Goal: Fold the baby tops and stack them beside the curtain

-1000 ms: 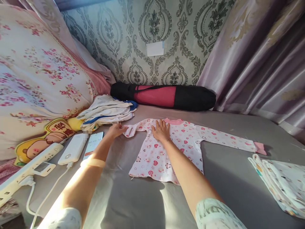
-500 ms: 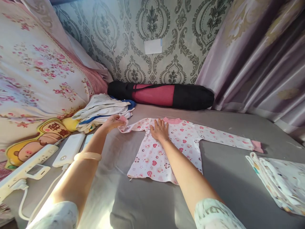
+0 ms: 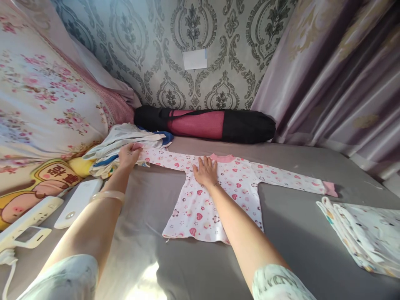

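A child's long-sleeved shirt (image 3: pixel 240 189), white with pink hearts and flowers, lies spread on the grey bed sheet (image 3: pixel 290 246). Its pink collar points to the far wall, and the right-hand sleeve stretches out flat to a pink cuff. My left hand (image 3: pixel 129 156) is closed on the cuff end of the left-hand sleeve, which is pulled out straight beside the pile of clothes. My right hand (image 3: pixel 206 171) lies flat on the shirt's chest near the collar, fingers spread. The forearm covers part of the shirt's lower right.
Folded clothes (image 3: pixel 121 139) are piled at the left. A black and pink roll bag (image 3: pixel 196 124) lies along the wall. At left are a white power bank (image 3: pixel 79 203), a power strip (image 3: pixel 34 216) and a yellow plush cushion (image 3: pixel 18 206). Folded patterned cloth (image 3: pixel 368 233) lies right.
My left hand has drawn the sleeve outward to the left, so the bunched sleeve is now straight. My right hand stays pressed on the shirt. The view has shifted slightly.
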`<state>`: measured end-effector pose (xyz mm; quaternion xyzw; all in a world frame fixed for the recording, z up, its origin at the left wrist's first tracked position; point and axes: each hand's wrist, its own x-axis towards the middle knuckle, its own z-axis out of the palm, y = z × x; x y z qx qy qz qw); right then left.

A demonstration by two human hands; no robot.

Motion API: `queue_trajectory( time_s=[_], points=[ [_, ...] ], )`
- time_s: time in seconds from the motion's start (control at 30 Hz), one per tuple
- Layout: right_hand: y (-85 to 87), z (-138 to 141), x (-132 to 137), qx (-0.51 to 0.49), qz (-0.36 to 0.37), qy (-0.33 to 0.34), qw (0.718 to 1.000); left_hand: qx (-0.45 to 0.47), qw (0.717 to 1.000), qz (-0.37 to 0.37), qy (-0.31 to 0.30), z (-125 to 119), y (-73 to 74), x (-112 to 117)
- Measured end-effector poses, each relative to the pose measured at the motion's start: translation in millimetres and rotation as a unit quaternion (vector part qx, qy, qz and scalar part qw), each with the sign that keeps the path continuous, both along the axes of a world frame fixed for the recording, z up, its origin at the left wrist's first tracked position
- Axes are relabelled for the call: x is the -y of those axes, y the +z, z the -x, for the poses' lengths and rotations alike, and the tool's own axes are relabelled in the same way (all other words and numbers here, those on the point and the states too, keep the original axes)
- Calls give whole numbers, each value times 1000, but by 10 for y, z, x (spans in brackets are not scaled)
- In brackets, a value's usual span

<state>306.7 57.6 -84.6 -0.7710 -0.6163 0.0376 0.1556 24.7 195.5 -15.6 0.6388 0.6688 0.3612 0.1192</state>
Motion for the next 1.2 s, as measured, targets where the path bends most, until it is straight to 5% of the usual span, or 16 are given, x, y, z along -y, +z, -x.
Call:
queue_trajectory(
  time_s=[0.2,0.37,0.43,0.5,0.6,0.77,1.2],
  points=[
    [-5,2,5,5,-5,0,1000,-166,983,59,59,-103,-177,89],
    [4,2,4,0,-3,1,1000,-229,964,-53,121,-347,-117,244],
    [11,6,7,-1,-1,0,1000,-248,963,-86,52,-516,-123,331],
    [20,12,11,0,-1,-3,1000,-280,953,-61,-102,-739,-199,435],
    [35,20,21,3,-2,-8,1000,-285,895,-19,-343,-1124,-411,602],
    [49,26,39,9,-3,-6,1000,-275,888,56,-364,-1505,-676,732],
    [54,7,17,-5,17,4,1000,-333,900,91,-267,-877,-670,239]
  ],
)
